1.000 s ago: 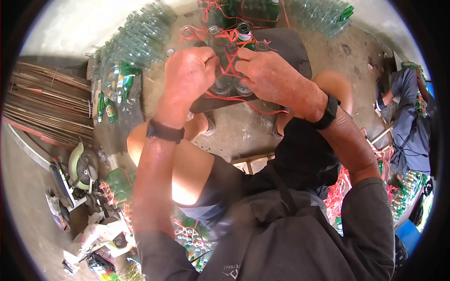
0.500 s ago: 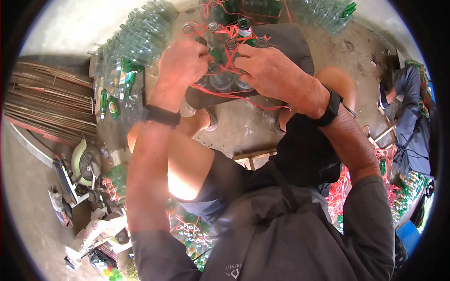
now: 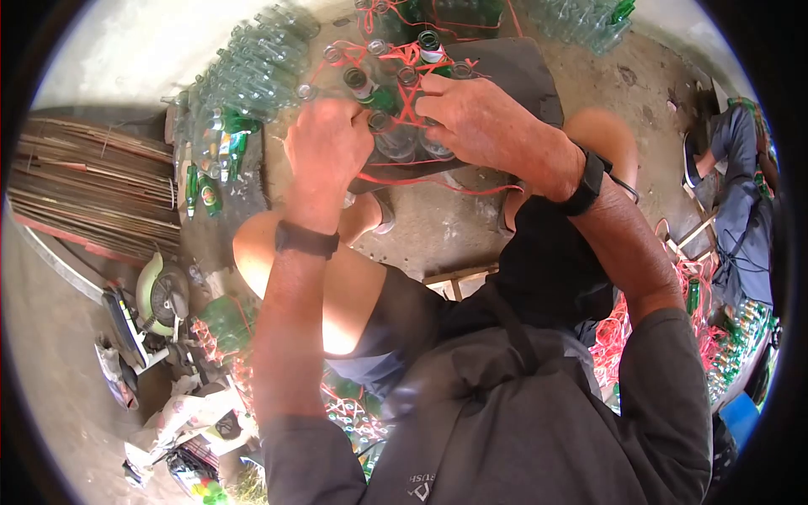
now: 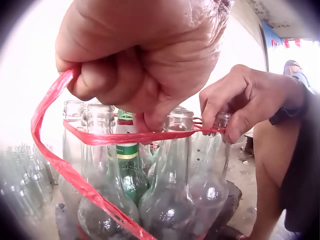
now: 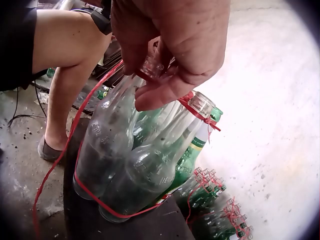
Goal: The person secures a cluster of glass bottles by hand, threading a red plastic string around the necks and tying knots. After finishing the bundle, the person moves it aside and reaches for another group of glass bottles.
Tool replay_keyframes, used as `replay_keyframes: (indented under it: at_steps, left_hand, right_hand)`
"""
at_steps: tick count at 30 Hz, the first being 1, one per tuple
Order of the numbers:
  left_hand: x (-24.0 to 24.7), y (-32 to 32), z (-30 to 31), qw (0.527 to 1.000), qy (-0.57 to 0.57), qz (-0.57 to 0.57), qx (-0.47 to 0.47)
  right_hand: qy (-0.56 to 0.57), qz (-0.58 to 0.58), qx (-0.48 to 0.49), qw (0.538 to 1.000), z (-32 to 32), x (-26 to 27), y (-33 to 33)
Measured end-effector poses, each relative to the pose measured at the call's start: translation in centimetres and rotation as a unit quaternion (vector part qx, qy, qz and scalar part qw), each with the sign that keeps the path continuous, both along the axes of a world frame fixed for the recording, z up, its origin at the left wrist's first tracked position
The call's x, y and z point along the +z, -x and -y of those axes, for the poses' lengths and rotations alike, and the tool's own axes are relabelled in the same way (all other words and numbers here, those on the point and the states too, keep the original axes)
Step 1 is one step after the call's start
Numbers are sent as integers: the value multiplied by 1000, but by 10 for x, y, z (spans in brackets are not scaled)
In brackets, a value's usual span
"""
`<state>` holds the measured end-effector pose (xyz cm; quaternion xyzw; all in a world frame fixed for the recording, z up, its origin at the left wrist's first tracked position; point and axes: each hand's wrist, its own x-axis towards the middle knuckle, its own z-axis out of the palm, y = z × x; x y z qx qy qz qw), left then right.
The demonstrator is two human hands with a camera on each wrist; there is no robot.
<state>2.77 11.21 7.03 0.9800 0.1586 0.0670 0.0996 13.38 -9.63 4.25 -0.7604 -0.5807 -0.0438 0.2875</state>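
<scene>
A cluster of glass bottles (image 4: 167, 202), mostly clear with a green labelled bottle (image 4: 129, 170) among them, stands upright in front of the person. Red plastic twine (image 4: 80, 182) runs around the necks and crosses between them. My left hand (image 3: 326, 143), above the cluster's left side, has curled fingers gripping the twine, which hangs from them in a loose loop. At the near right bottle, my right hand (image 3: 488, 118) pinches the twine against the neck with thumb and fingers. Lower down, a red band (image 5: 95, 196) circles the bottle bases.
A dark board (image 3: 530, 84) lies under the bottles. Many clear bottles (image 3: 261, 63) stand at the back left, and more (image 3: 581, 21) at the back right. Long thin strips (image 3: 93, 185) are stacked at the left. Another person's legs (image 3: 741, 210) show at far right.
The left hand rises slightly leftward, then comes down toward me with the twine, uncovering a labelled bottle's neck. The right hand stays at the same bottle neck, shifting only slightly.
</scene>
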Motion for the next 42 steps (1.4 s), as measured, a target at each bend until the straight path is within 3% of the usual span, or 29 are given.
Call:
replay_keyframes:
  at_steps: [7,9,16,18,22,26,33,36,42]
  left_hand:
    - [-15,14,4,998,42,31,28]
    - [-23,17,7,983,130,123,33]
    - [-28,23,27,961,217,129,113]
    - [-40,24,37,942,234,215,112]
    - [-56,21,67,910,276,281,128]
    - [-58,21,96,883,331,294,159]
    - [-64,29,106,861,296,383,154]
    - [-65,38,106,878,279,356,158]
    - [-77,53,111,845,337,379,169]
  right_hand:
    - [5,4,-1,1000,0,-4,-1]
    - [0,19,4,1000,-1,-4,-2]
    - [17,16,-8,1000,0,2,-7]
    - [23,14,-2,1000,1,0,-13]
    - [49,21,-5,999,5,8,-24]
    - [20,30,-29,999,3,6,-27]
    - [18,28,-56,998,5,2,-26]
    - [25,32,-62,997,6,3,-26]
    - [57,53,-90,993,7,8,-23]
